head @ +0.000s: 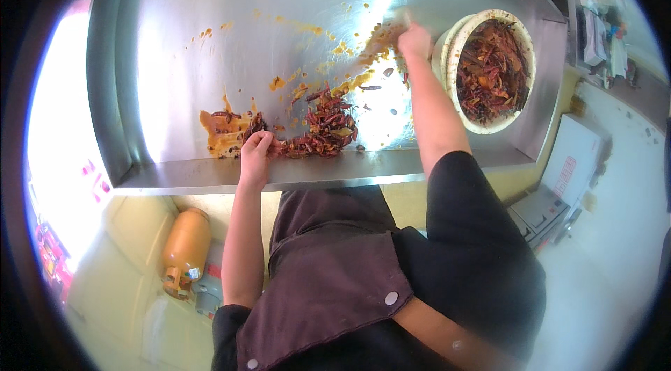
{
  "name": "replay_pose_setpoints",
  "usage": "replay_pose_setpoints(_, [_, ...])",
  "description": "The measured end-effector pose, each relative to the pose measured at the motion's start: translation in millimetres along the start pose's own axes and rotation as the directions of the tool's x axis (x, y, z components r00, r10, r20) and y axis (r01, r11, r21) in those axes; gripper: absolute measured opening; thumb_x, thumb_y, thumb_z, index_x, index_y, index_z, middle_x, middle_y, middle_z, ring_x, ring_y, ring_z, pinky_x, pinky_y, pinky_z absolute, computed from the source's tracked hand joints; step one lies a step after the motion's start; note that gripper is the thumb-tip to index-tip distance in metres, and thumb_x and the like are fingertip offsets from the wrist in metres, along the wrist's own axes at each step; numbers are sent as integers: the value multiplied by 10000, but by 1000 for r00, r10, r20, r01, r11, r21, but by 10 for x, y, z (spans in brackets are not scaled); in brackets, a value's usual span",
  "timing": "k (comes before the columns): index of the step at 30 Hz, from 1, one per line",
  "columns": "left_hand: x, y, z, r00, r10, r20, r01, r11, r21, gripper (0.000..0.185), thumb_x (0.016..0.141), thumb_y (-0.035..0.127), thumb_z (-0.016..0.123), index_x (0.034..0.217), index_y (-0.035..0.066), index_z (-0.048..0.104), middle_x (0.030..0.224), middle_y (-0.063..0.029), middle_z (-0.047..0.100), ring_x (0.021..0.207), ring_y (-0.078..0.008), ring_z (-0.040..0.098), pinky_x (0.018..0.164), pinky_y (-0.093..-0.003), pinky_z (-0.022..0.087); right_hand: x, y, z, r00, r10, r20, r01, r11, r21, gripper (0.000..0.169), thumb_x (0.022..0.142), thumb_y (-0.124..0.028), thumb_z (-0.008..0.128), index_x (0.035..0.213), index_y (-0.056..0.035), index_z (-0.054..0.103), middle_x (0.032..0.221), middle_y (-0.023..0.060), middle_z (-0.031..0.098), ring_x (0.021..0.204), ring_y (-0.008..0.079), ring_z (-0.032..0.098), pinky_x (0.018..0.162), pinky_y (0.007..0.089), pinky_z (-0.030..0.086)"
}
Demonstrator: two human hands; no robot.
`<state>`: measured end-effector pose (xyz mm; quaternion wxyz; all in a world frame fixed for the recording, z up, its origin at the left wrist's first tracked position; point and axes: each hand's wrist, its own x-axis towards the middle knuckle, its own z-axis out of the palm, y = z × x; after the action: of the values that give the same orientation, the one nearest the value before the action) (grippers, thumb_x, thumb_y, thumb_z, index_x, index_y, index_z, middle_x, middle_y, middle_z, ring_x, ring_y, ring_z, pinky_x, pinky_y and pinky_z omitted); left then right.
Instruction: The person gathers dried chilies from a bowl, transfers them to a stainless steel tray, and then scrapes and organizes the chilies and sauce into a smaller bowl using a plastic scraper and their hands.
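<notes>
At the near edge of a stainless steel tray table [194, 72], my left hand [258, 155] has its fingers pinched together on some oily dried red chilies. Right beside it lies a heap of dried red chilies [330, 122] mixed with leaves and spices. Further off, my right hand [415, 42] is blurred by motion over a brownish smear [385, 38]. A pale streak runs past its fingers; I cannot make out whether it holds anything. To its right a tilted cream-coloured bucket [445, 64] is full of dried chilies and leaves [493, 72].
Raised metal sides border the tray, with the front rim [335, 181] just before my body. Orange-brown oil [223, 132] pools left of the heap, and loose spices [388, 72] lie about. An orange gas cylinder [186, 240] lies below left; a white box [571, 159] stands at right.
</notes>
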<state>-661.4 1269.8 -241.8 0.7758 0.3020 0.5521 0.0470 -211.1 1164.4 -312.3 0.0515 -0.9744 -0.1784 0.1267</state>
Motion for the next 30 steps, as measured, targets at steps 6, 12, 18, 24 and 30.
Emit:
replay_pose_setpoints(6, [-56,84,-31,999,43,14,-43,998,-37,134,969,157,552,967,31,597,811,-37,619,720,-115,576,661,-254,471,-1614,-338,582,894,-440,79,443,896,-22,160,786,-68,575,919,-27,655,801,151,664,699,312,657,641,438,515])
replay_pose_setpoints(12, [-43,125,-44,997,76,-17,-75,997,24,175,961,162,567,1038,8,597,873,-55,638,766,-115,593,666,-238,472,-2971,-490,397,829,-475,296,435,880,193,371,860,-58,504,1222,4,557,1281,180,569,1202,332,536,1028,440,419])
replay_pose_setpoints(18, [456,-122,388,997,46,-69,-63,958,-279,375,1009,285,448,1200,-33,510,1066,-151,628,986,-240,614,880,-337,488,-3226,-579,-145,827,-498,259,410,851,328,387,820,-32,522,1204,-12,565,1246,186,580,1134,359,561,948,428,461])
replay_pose_setpoints(24, [536,-90,1047,999,49,-20,-51,802,-596,369,1017,307,386,1034,-30,535,967,-191,627,882,-275,618,800,-371,506,-3668,-801,-314,885,-458,-83,398,651,646,377,881,14,479,1249,0,561,1175,229,619,1053,396,612,909,421,495])
replay_pose_setpoints(30, [542,-382,1188,971,156,-179,-200,944,-263,333,980,282,465,855,-12,559,792,-146,623,669,-221,588,641,-339,491,-3329,-1002,-985,878,-461,-130,362,462,810,324,948,-72,512,1254,24,559,1125,212,653,994,302,666,855,374,523])
